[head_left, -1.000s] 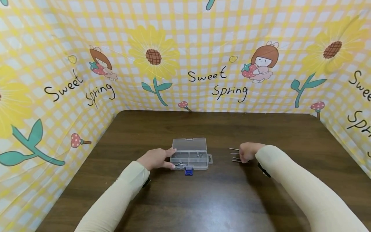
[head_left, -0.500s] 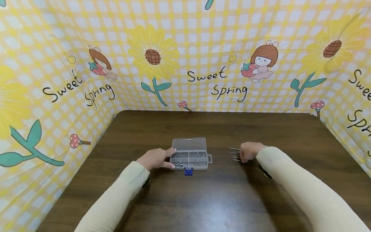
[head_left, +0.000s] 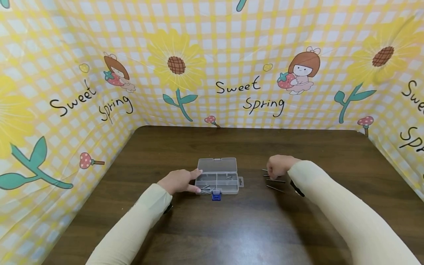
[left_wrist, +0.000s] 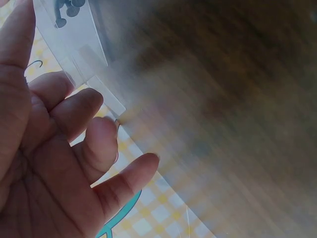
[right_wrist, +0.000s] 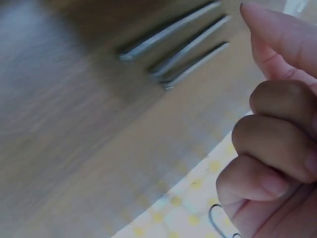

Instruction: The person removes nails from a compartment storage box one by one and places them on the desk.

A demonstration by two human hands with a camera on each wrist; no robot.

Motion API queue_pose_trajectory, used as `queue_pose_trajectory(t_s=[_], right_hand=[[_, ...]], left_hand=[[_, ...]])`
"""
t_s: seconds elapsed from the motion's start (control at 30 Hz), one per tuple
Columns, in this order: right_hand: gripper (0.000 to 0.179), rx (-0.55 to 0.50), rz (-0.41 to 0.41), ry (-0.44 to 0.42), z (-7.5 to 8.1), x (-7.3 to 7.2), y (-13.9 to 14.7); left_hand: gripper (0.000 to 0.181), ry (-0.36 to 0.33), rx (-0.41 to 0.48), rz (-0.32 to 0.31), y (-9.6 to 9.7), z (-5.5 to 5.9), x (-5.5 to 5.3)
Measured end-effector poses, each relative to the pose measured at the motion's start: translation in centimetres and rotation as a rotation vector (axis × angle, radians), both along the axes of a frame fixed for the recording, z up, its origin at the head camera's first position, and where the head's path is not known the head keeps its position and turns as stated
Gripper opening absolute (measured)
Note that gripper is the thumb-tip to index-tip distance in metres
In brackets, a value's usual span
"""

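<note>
Left hand (head_left: 176,181) grips clear box (head_left: 216,180); right hand (head_left: 279,165) curled near metal rods (right_wrist: 191,47), hold unclear.

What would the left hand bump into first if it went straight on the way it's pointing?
The clear plastic box, most likely: the left hand points at its left end, with thumb and forefinger apparently touching it, though depth is unclear.
</note>
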State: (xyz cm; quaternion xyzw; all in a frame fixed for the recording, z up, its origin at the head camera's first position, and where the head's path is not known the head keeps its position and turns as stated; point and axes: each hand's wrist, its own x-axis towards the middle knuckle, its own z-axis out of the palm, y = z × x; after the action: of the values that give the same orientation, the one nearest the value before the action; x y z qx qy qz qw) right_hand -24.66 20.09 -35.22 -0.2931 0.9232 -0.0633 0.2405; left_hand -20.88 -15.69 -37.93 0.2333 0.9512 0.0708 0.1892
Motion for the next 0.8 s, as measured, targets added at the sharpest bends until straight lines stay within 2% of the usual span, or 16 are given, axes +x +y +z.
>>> queue_pose_trajectory(t_s=[0.23, 0.47, 0.67, 0.8], right_hand=[[0.009, -0.002, 0.007, 0.048, 0.7, -0.9, -3.3], [0.006, -0.002, -0.007, 0.076, 1.2, -1.2, -6.5], [0.003, -0.006, 0.039, 0.061, 1.4, -1.5, -8.7], [0.008, -0.003, 0.053, 0.049, 1.2, -1.7, -10.0]], left_hand=[[0.076, 0.003, -0.008, -0.002, 0.0, 0.2, 0.2], [0.076, 0.033, -0.018, -0.020, 0.2, 0.3, 0.2], [0.076, 0.040, -0.019, -0.029, 0.1, 0.5, 0.2], [0.076, 0.023, -0.018, -0.028, 0.0, 0.4, 0.2]])
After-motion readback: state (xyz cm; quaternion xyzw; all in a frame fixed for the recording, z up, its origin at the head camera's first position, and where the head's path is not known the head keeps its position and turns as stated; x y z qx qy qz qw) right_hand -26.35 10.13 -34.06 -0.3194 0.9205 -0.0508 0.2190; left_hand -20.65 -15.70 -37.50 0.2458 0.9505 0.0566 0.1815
